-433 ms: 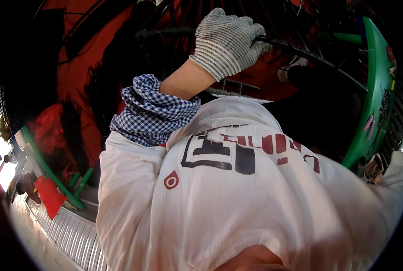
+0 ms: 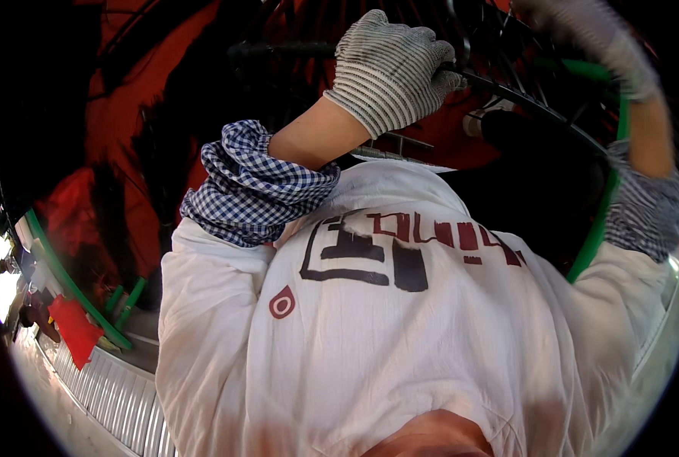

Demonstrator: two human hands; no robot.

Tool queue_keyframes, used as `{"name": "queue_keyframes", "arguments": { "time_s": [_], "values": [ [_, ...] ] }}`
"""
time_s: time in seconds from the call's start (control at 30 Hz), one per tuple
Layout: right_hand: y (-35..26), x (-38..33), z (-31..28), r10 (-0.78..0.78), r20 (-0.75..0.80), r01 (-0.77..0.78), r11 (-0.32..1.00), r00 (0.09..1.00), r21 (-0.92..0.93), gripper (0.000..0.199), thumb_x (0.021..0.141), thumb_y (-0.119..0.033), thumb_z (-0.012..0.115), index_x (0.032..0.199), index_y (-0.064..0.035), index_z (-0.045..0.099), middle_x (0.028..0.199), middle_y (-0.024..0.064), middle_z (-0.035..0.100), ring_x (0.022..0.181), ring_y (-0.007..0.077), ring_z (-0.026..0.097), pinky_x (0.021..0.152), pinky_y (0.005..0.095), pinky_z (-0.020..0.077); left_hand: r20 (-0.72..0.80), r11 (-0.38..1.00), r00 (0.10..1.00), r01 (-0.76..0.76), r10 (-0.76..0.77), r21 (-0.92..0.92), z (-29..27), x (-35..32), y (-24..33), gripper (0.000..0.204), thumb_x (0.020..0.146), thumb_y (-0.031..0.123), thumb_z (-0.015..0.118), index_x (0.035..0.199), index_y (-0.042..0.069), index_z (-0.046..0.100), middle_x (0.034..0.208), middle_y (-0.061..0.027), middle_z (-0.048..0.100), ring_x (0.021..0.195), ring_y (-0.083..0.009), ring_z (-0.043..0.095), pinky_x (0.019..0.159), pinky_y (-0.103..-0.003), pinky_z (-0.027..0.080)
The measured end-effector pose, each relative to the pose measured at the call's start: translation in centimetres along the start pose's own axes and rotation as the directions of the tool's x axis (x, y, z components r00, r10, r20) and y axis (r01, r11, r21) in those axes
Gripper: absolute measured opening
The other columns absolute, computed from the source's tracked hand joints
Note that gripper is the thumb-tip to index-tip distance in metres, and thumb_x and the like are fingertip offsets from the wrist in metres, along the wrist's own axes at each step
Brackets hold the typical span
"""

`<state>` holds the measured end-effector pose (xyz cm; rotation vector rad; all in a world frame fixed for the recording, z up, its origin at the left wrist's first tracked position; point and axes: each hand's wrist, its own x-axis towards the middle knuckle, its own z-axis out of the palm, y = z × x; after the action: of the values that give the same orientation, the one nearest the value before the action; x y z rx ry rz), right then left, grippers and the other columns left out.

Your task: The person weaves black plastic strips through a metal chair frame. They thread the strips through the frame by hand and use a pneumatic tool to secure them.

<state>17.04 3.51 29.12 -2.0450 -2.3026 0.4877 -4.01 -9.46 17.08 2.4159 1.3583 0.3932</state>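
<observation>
My left hand [image 2: 391, 72], in a grey-and-white striped knit glove, is closed around a black curved bar [image 2: 533, 105] at the top centre. Many thin dark rods [image 2: 419, 17] fan out beyond that bar and seem to belong to the same frame. Up at the right, above the bar's right part, is my right hand [image 2: 594, 38], also gloved. Motion smears its fingers, so whether it holds anything cannot be made out. Checked blue-and-white sleeve covers sit on both forearms.
A green curved edge [image 2: 594, 236] runs down the right side, partly behind my right arm. Red cloth or flooring [image 2: 118, 99] shows at the far left, with dark bundles over it. Lower left are another green rim [image 2: 69, 282], a red cloth piece [image 2: 75, 327] and a ribbed metal surface [image 2: 111, 388].
My right arm has swung up into view from the lower right, now covering much of the green piece there. My left hand keeps its hold on the bar, shifted only slightly.
</observation>
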Motion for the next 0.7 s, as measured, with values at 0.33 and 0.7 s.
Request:
{"name": "queue_keyframes", "arguments": {
  "time_s": [0.33, 0.7],
  "values": [
    [1.2, -3.7, 11.8, -0.37, 0.207, 0.098, 0.659, 0.906, 0.746, 0.022, 0.093, -0.023, 0.074, 0.098, -0.0013, 0.073, 0.076, 0.0001, 0.065, 0.069, 0.0091, 0.058, 0.064, 0.0281, 0.0487, -0.014, 0.999, 1.0, -0.012, 0.012, 0.051, 1.7, 0.1, 0.2, 0.035, 0.089, 0.041, 0.066, 0.098, 0.008, 0.071, 0.086, -0.0091, 0.069, 0.081, -0.0258, 0.067, 0.08, -0.041, 0.043],
    [4.4, -0.1, 16.6, -0.643, 0.038, 0.591, 0.724, 0.765, 0.356, 0.016, 0.088, -0.021, 0.074, 0.097, -0.0083, 0.074, 0.11, 0.0116, 0.068, 0.095, 0.0254, 0.066, 0.079, 0.039, 0.0564, -0.253, 0.999, 0.966, -0.042, 0.044, 0.013, 2.1, -0.1, 0.4, 0.035, 0.074, 0.037, 0.082, 0.092, 0.008, 0.07, 0.077, -0.0074, 0.068, 0.07, -0.0252, 0.065, 0.076, -0.038, 0.044]
  ]
}}
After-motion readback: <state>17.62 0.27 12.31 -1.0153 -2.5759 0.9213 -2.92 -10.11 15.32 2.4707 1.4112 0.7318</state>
